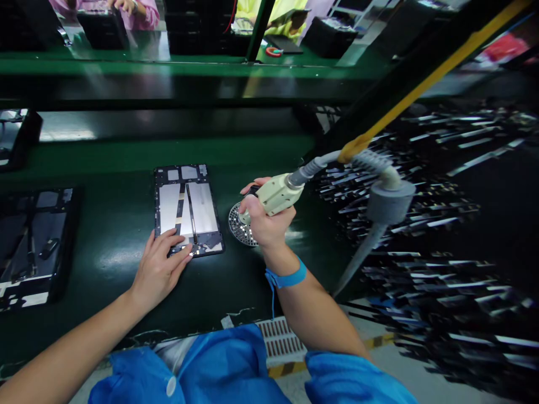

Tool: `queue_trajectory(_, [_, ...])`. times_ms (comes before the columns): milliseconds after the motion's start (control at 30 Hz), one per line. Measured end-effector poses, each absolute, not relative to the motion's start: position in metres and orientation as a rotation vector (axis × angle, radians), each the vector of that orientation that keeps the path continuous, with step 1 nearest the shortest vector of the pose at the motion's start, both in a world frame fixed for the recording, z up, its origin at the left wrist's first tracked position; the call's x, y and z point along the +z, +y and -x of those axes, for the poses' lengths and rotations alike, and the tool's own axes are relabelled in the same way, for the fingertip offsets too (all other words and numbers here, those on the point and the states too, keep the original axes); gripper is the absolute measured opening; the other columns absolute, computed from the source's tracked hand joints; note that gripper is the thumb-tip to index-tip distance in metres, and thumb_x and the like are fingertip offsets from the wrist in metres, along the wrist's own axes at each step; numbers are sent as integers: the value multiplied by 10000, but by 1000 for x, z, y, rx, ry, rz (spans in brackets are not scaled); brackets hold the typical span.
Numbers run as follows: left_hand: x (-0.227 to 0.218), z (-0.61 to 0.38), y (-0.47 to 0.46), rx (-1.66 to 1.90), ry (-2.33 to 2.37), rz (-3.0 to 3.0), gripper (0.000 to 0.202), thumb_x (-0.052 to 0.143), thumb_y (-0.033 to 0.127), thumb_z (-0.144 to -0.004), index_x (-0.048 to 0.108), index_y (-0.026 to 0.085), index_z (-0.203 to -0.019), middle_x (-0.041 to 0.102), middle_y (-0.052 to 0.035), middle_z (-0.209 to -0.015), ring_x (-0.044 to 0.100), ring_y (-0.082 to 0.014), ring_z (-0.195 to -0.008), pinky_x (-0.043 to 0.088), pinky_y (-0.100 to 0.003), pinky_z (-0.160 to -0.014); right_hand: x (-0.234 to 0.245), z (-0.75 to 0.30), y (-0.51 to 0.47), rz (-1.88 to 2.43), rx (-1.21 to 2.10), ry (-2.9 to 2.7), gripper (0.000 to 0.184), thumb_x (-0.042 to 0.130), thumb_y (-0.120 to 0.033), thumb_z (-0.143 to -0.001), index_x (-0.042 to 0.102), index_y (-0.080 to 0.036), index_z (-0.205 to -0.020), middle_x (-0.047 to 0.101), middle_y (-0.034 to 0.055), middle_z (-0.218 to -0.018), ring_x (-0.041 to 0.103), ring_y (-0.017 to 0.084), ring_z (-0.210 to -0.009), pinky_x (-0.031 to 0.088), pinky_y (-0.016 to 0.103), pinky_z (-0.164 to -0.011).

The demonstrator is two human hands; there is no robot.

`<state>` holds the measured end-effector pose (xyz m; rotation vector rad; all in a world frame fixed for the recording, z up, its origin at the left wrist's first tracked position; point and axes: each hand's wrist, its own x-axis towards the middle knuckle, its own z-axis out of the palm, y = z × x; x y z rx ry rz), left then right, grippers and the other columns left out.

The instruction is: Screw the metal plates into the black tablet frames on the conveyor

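My left hand (162, 261) lies with its fingers spread on the lower left part of an opened tablet (206, 207). The tablet lies flat, its inside facing up, with a dark ribbon cable and a thin black strip running along it. To the right of it, my right hand (269, 221) is closed around a pale electric screwdriver (280, 193) with a grey cord at its rear end. The screwdriver's front end is over a round perforated metal screw dish (239, 227); its tip is hidden. A blue wrist strap (290, 276) circles my right wrist.
More opened tablets lie in stacks at the left (31, 247) and far left (12, 137). A grey holder (389, 202) hangs right of the screwdriver. Black racks (455, 297) with many slots fill the right side. Beyond the green bench (113, 303), other people work.
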<state>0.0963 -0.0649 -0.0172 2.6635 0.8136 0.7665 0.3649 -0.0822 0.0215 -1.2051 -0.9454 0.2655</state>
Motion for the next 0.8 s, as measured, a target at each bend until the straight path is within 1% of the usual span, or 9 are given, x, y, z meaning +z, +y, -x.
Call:
queue_trajectory(200, [-15,-96,-65,789,807,-2628,230,603,194,-1012,739,256,-1186,710,-99,-1239,604,-313,-1308,438,-668,-1116,18,-365,-83,1234,269,-919,307,745,-339,-830,632,-249,-1101,695,-20,-839,658,132,-549,597,328,-588])
queue_trajectory(300, [-16,-97,-64,825,804,-2612,205,615,202,-1012,747,251,-1161,718,-97,-1223,617,-305,-1295,449,-646,-1107,21,-366,-82,1201,274,-920,299,754,-333,-832,632,-252,-1093,688,-26,-834,650,122,-535,585,308,-559])
queue_trajectory(433, [-19,-104,-62,878,818,-2587,173,628,213,-1009,759,241,-1119,727,-92,-1200,630,-296,-1279,449,-621,-1108,39,-358,-84,1130,248,-895,276,735,-376,-858,615,-270,-1083,685,-17,-873,610,106,-480,543,281,-463])
queue_trajectory(533, [-21,-109,-59,848,832,-2583,179,627,227,-1011,759,249,-1130,722,-89,-1217,616,-293,-1296,431,-608,-1123,52,-337,-90,1030,304,-900,276,718,-402,-886,597,-291,-1108,675,-8,-908,611,103,-478,524,268,-435])
queue_trajectory(600, [-21,-110,-58,830,830,-2583,186,627,231,-1012,756,252,-1143,720,-89,-1221,608,-289,-1302,420,-601,-1132,56,-320,-94,968,422,-973,289,707,-420,-902,590,-297,-1136,676,0,-943,628,106,-503,544,270,-456])
queue_trajectory(700, [-20,-110,-59,823,832,-2582,193,624,227,-1013,751,255,-1156,716,-87,-1225,603,-290,-1303,407,-606,-1135,54,-298,-97,946,579,-1093,331,714,-452,-899,590,-279,-1154,686,24,-974,653,128,-581,596,301,-533])
queue_trajectory(800, [-18,-110,-60,836,822,-2567,188,621,219,-1011,753,252,-1141,713,-90,-1231,600,-297,-1308,404,-610,-1135,45,-287,-95,936,636,-1126,316,728,-414,-898,605,-272,-1152,684,33,-983,668,148,-663,619,330,-609])
